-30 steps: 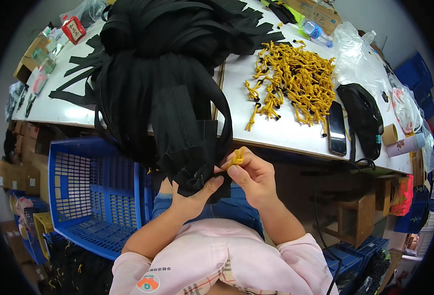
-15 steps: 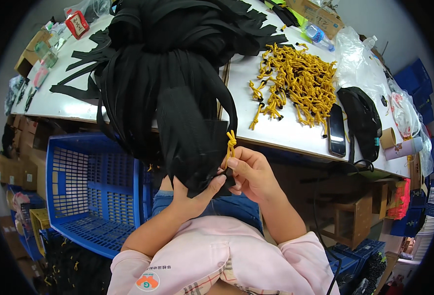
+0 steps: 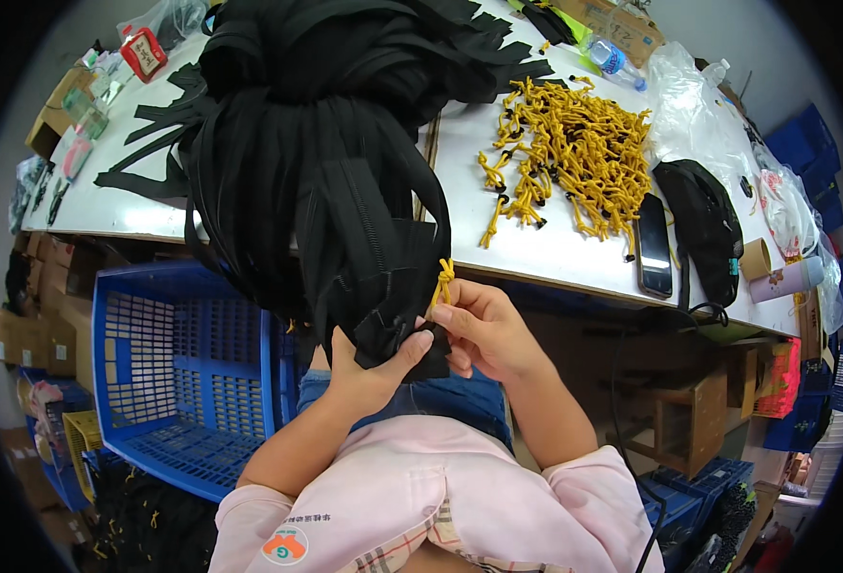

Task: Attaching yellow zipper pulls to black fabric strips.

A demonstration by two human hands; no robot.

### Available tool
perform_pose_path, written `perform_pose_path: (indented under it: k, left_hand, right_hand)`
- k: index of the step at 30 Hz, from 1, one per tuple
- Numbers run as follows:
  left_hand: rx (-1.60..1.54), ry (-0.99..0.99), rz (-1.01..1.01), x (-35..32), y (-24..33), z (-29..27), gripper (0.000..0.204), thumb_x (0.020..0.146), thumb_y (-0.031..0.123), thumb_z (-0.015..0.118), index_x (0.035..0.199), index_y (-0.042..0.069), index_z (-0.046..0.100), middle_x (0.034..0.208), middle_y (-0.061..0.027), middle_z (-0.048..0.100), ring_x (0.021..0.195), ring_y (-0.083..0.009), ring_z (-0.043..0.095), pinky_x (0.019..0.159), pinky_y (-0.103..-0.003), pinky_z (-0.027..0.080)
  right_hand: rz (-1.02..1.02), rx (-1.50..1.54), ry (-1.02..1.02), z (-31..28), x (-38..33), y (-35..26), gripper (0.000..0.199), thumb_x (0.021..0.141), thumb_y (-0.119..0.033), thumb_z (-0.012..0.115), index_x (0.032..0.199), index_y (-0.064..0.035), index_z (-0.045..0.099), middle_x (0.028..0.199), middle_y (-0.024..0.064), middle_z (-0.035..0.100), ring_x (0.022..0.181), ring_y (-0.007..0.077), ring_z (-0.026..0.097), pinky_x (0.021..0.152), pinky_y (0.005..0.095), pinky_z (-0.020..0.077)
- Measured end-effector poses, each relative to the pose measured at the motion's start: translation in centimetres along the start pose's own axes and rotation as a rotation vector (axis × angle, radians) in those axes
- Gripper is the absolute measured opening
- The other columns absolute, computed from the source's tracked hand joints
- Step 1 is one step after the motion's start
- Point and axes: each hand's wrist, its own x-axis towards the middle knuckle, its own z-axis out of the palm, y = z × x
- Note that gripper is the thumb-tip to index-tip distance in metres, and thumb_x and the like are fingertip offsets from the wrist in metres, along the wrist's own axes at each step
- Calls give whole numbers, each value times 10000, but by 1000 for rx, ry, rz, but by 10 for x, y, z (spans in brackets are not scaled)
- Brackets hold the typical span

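A large bundle of black zippers (image 3: 259, 181) drapes over the table's front edge toward my lap. My left hand (image 3: 374, 374) is closed round the loose lower ends of the black zipper tape, thumb on top. Close beside it, my right hand (image 3: 486, 329) pinches a knotted yellow cord pull (image 3: 445, 277) between thumb and fingers, against the zipper end. Whether the cord is threaded through the zipper slider cannot be made out, as my fingers cover that spot. On the table to the right lies a pile of yellow cord pulls (image 3: 579, 158) with small black ends.
Right of the pile lie a phone (image 3: 654, 246), a black pouch (image 3: 700, 224), a cardboard roll (image 3: 755, 259) and a pale cup (image 3: 786, 280). A water bottle (image 3: 616, 63) lies farther back. Below the table on the left stands a blue plastic crate (image 3: 188, 372).
The zipper ends in my left hand have shifted and turned slightly. My right hand, with the yellow cord pull, has moved a little left and stays pinched.
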Motion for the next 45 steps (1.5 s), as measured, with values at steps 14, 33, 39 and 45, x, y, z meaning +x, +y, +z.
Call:
perform_pose_path:
  k: [14, 33, 39, 45]
  left_hand:
    - [-364, 187, -135, -5, -12, 0, 239, 716, 14, 609, 947, 18, 545, 896, -35, 549, 810, -104, 513, 745, -232, 419]
    - [-404, 213, -116, -3, -10, -1, 276, 692, 9, 624, 953, 24, 538, 899, -43, 545, 782, -98, 501, 730, -222, 407]
    - [-378, 251, -63, -6, -10, 8, 265, 698, 13, 620, 946, 18, 528, 875, -40, 531, 768, -100, 501, 716, -217, 410]
    - [-284, 212, -31, -13, -9, 15, 256, 729, 51, 612, 961, 17, 509, 876, -42, 528, 783, -105, 501, 735, -226, 409]
  right_hand:
    - [-708, -930, 376, -6, -15, -4, 110, 722, -2, 586, 825, 25, 556, 800, 87, 529, 640, 109, 504, 552, 205, 396]
    - [-31, -1680, 1706, -178, -56, -105, 720, 619, -534, 595, 1164, -97, 423, 1068, 147, 504, 1031, 313, 433, 916, 465, 220]
    - [-511, -855, 955, -44, -32, -40, 338, 668, -182, 668, 920, 5, 545, 828, 131, 569, 718, 268, 553, 655, 327, 445]
    - [-876, -886, 257, 16, -15, 16, 153, 681, -50, 636, 808, 0, 566, 723, 82, 541, 603, 156, 519, 539, 243, 422]
